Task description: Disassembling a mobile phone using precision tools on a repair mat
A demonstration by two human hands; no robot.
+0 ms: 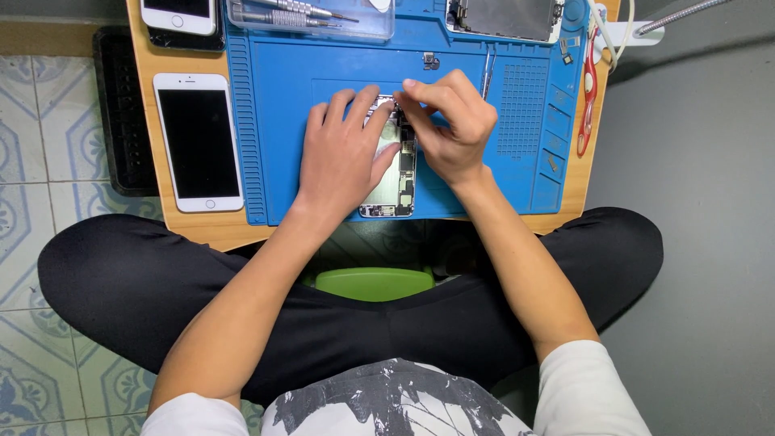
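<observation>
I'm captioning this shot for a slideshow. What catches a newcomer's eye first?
Both hands meet mid-frame over an opened phone on a bright blue work mat: the left hand steadies it, the right hand pinches near its top. A white phone lies on the left.

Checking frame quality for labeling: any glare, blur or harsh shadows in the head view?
Head view: even, soft light, sharp throughout; only faint shadows under the left hand and right hand on the blue mat; mild sheen on the white phone; slight wide-angle bending at the edges.
</observation>
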